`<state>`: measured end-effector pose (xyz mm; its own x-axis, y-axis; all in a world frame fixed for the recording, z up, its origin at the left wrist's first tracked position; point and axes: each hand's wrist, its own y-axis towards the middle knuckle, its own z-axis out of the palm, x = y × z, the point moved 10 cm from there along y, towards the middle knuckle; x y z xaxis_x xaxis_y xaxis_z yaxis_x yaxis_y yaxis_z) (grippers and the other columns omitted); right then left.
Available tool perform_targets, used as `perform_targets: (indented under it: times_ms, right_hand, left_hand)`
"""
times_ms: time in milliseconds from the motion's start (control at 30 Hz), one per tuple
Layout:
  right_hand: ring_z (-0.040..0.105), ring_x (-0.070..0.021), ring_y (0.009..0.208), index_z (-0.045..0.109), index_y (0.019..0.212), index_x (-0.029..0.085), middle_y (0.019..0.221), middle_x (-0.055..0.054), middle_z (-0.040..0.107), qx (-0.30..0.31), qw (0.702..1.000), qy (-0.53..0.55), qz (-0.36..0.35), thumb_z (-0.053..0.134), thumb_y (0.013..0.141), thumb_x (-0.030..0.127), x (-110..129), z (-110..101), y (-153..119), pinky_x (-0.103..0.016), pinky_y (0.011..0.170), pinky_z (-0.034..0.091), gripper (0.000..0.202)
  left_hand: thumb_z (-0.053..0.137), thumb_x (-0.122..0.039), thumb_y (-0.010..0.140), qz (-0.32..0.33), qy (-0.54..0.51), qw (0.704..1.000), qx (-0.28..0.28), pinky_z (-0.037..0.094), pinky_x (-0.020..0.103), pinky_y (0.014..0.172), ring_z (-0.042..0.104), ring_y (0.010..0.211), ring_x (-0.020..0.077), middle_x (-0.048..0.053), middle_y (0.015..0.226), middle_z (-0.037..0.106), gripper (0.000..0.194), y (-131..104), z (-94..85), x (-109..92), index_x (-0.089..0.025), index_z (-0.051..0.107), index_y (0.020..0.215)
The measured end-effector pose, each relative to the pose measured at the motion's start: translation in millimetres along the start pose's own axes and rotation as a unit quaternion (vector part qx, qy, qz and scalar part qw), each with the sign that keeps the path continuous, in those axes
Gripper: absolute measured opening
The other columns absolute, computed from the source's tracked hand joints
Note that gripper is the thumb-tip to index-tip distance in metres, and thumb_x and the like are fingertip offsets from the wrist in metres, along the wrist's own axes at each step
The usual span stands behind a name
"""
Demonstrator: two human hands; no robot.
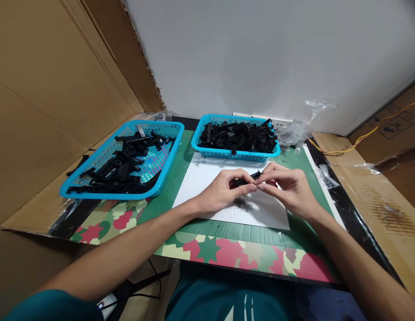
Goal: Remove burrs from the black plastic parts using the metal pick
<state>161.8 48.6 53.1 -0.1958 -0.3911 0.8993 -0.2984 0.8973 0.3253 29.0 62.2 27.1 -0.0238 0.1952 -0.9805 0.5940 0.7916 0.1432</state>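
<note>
A slim black plastic part lies in my left hand, fingers and thumb closed around it over the sheet. My right hand pinches thumb and fingers together at the part's right end, close to my left fingertips. Whatever sits in that pinch is too small or hidden to name. Below the hands, a small heap of tiny metal pieces rests on a white sheet of paper. A few more tiny pieces are scattered at the sheet's upper left corner.
Two blue plastic baskets hold black parts: a left basket and a fuller back basket. A green patterned mat covers the table. Clear plastic bags, a power strip and yellow wires lie at back right. Cardboard stands left.
</note>
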Motion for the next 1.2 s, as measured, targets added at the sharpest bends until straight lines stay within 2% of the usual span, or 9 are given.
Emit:
perform_targets:
  times_ms: [133, 300, 400, 533, 667, 733, 833, 967, 1200]
  right_hand:
    - [0.066, -0.0230, 0.081, 0.084, 0.094, 0.025, 0.088, -0.009, 0.075, -0.022, 0.999, 0.004, 0.025, 0.080, 0.090, 0.044, 0.8, 0.3, -0.9, -0.037, 0.067, 0.053, 0.019]
    - [0.069, -0.0206, 0.077, 0.082, 0.087, 0.021, 0.086, -0.008, 0.076, -0.028, 0.998, 0.008, 0.059, 0.081, 0.089, 0.043, -6.0, 4.8, -3.5, -0.033, 0.066, 0.057, 0.022]
    - [0.066, -0.0177, 0.070, 0.081, 0.087, 0.019, 0.081, -0.006, 0.074, -0.040, 0.996, 0.004, 0.079, 0.081, 0.088, 0.043, -12.8, 2.2, -4.8, -0.030, 0.060, 0.053, 0.024]
    - [0.056, -0.0138, 0.057, 0.078, 0.082, 0.018, 0.067, -0.003, 0.066, -0.108, 0.989, -0.010, 0.103, 0.083, 0.084, 0.042, -20.3, -18.6, -7.0, -0.027, 0.051, 0.044, 0.025]
    - [0.051, -0.0128, 0.052, 0.076, 0.077, 0.018, 0.062, -0.002, 0.062, -0.150, 0.980, -0.009, 0.127, 0.085, 0.080, 0.043, -27.5, -36.0, -9.7, -0.026, 0.045, 0.037, 0.027]
    - [0.050, -0.0127, 0.051, 0.076, 0.076, 0.018, 0.061, -0.002, 0.062, -0.149, 0.979, -0.003, 0.137, 0.085, 0.079, 0.043, -30.3, -37.8, -9.9, -0.025, 0.044, 0.035, 0.027]
    - [0.054, -0.0137, 0.054, 0.076, 0.076, 0.017, 0.066, -0.004, 0.067, -0.131, 0.978, -0.010, 0.160, 0.085, 0.077, 0.043, -35.1, -33.6, -9.7, -0.025, 0.045, 0.037, 0.028]
    - [0.059, -0.0150, 0.056, 0.077, 0.076, 0.015, 0.071, -0.007, 0.071, -0.103, 0.974, -0.044, 0.198, 0.082, 0.076, 0.041, -42.8, -24.9, -9.8, -0.025, 0.047, 0.039, 0.026]
    - [0.067, -0.0191, 0.064, 0.080, 0.073, 0.015, 0.073, -0.009, 0.078, -0.030, 0.966, -0.123, 0.225, 0.071, 0.075, 0.028, -54.8, -6.4, -7.5, -0.028, 0.056, 0.047, 0.017]
  left_hand:
    - [0.076, -0.046, 0.093, 0.028, 0.056, 0.997, -0.046, 0.043, 0.030, 0.071, 0.059, 0.081, 0.0164, 0.005, 0.087, 0.070, 0.029, -0.1, -12.7, -3.3, -0.017, 0.078, 0.090]
    - [0.074, -0.044, 0.096, 0.054, 0.103, 0.991, -0.059, 0.045, 0.030, 0.076, 0.060, 0.087, 0.0182, 0.005, 0.089, 0.068, 0.026, -2.4, -15.5, -5.8, -0.019, 0.080, 0.094]
    - [0.067, -0.044, 0.101, 0.046, 0.137, 0.988, -0.045, 0.047, 0.030, 0.077, 0.061, 0.092, 0.0187, 0.006, 0.103, 0.066, 0.027, -3.9, -12.3, -6.7, -0.021, 0.078, 0.108]
    - [0.053, -0.037, 0.108, 0.068, 0.177, 0.982, -0.027, 0.050, 0.035, 0.098, 0.062, 0.115, 0.0222, 0.008, 0.126, 0.066, 0.031, -5.6, -7.5, -14.1, -0.025, 0.068, 0.132]
    - [0.065, -0.039, 0.103, 0.057, 0.137, 0.988, -0.039, 0.055, 0.035, 0.096, 0.070, 0.111, 0.0221, 0.009, 0.119, 0.074, 0.048, -5.6, -9.8, -7.3, -0.022, 0.055, 0.147]
    - [0.071, -0.044, 0.099, 0.054, 0.139, 0.986, -0.073, 0.058, 0.034, 0.087, 0.074, 0.096, 0.0212, 0.008, 0.105, 0.079, 0.055, -7.0, -16.4, -3.3, -0.018, 0.058, 0.145]
    - [0.073, -0.050, 0.096, 0.100, 0.204, 0.966, -0.120, 0.057, 0.033, 0.075, 0.072, 0.079, 0.0193, 0.008, 0.097, 0.082, 0.048, -11.6, -22.6, -9.9, -0.017, 0.072, 0.132]
    - [0.071, -0.047, 0.098, 0.169, 0.270, 0.944, -0.085, 0.056, 0.035, 0.076, 0.072, 0.083, 0.0212, 0.009, 0.098, 0.082, 0.031, -13.8, -10.4, -20.9, -0.020, 0.084, 0.103]
    - [0.078, -0.046, 0.092, 0.039, 0.227, 0.973, -0.001, 0.056, 0.035, 0.073, 0.070, 0.077, 0.0204, 0.008, 0.080, 0.076, 0.030, -4.4, -3.5, 5.3, -0.019, 0.086, 0.105]
